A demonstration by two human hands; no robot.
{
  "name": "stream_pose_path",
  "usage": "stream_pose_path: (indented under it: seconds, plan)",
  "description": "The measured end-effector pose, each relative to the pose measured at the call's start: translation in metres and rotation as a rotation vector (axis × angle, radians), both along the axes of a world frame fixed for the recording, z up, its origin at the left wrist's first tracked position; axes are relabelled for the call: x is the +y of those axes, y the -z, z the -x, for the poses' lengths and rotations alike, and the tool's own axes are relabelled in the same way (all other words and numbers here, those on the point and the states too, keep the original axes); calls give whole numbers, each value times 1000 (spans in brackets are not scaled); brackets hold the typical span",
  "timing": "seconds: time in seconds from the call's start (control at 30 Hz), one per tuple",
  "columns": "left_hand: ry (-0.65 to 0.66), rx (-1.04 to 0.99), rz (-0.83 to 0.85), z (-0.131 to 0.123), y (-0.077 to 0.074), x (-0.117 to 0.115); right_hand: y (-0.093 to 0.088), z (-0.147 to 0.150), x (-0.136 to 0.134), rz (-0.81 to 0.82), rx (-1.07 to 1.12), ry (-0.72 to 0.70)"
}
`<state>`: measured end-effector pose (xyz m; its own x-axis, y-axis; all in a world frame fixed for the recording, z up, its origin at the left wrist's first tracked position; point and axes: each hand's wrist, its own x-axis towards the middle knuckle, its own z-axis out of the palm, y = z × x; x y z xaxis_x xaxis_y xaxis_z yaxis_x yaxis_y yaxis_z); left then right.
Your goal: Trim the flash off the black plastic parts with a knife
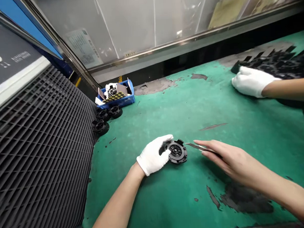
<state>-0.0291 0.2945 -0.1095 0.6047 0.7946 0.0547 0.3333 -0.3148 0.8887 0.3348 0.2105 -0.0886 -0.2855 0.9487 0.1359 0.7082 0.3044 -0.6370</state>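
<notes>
My left hand, in a white glove, grips the left edge of a round black plastic part on the green worktop. The part has raised rings around its middle and small tabs on its rim. Bare of any glove, my right hand pinches a pair of metal tweezers between thumb and fingers. The tweezers' tips point left, a short way off the part's right edge and apart from it.
A blue bin with a white part and a sheet of round stickers stands at the back left. Several black round parts lie before it. A black grille borders the left. A co-worker's gloved hand touches piled black parts.
</notes>
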Motion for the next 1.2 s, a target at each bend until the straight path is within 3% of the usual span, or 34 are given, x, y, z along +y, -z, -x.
stream_pose_path:
  seconds: [0.2,0.47,0.9,1.2]
  plan:
    - [-31,68,98,-6,-6,0,-16,11,14,-65,16,-147]
    - [51,89,68,-28,-8,9,-11,14,16,-341,-125,-196]
    - [87,129,14,-29,-10,13,-17,16,30,-373,-164,-251]
    - [76,136,83,-29,-16,12,-13,13,31,-414,-236,-239]
